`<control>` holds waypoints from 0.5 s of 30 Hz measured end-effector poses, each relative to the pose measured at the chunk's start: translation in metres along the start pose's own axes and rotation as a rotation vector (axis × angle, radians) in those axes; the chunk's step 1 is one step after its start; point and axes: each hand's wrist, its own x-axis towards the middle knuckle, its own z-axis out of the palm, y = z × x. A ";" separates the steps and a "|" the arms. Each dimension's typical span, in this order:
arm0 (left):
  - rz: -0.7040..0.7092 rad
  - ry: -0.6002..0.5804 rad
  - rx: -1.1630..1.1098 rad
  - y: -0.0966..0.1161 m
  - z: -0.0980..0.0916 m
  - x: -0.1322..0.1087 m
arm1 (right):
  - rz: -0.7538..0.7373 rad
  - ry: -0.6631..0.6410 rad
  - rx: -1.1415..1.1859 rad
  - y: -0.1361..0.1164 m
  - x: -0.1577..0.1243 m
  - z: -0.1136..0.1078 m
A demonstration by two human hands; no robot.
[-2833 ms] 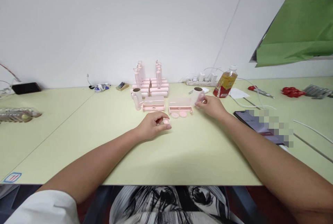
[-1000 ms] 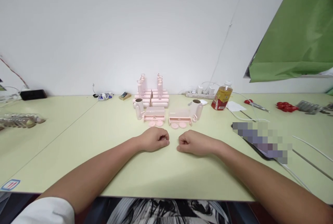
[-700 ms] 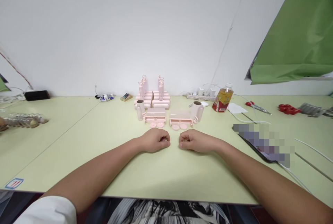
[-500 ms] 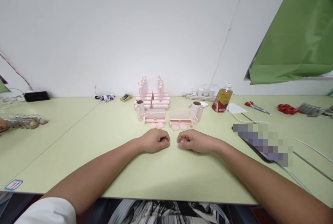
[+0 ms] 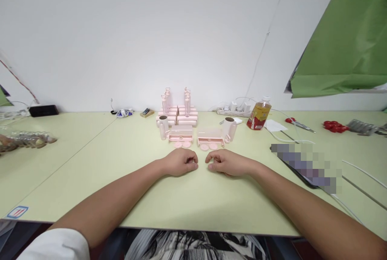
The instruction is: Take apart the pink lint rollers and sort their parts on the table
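My left hand [image 5: 180, 162] rests on the table, loosely curled, with a gap between thumb and fingers and nothing in it. Opposite it lies my right hand [image 5: 225, 162], curled the same way, also holding nothing. Just beyond the hands are two pale pink trays, a left tray [image 5: 180, 138] and a right tray [image 5: 210, 142], each with a translucent panel behind it. Pairs of flat pink discs [image 5: 182, 144] lie in front of them. A white roll with a brown core [image 5: 163, 119] stands by the left tray, and a similar roll [image 5: 229, 126] by the right one.
Behind them, pink boxes [image 5: 186, 123] are stacked with upright pink tubes [image 5: 187, 107] on top. To the right are a drink bottle [image 5: 259, 115], a power strip [image 5: 232, 112], scissors [image 5: 299, 124], cables and a blurred-out phone-like slab [image 5: 302, 165]. A black box [image 5: 44, 110] sits far left.
The view has shifted very slightly. Both hands stay in place beside each other, and the pink parts have not moved.
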 end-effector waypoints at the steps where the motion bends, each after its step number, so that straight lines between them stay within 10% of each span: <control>1: 0.000 -0.001 0.000 0.000 0.000 0.000 | 0.000 0.000 0.003 0.001 0.000 0.000; 15: 0.002 -0.008 -0.003 -0.001 0.000 0.001 | -0.001 0.000 0.006 0.001 0.000 0.000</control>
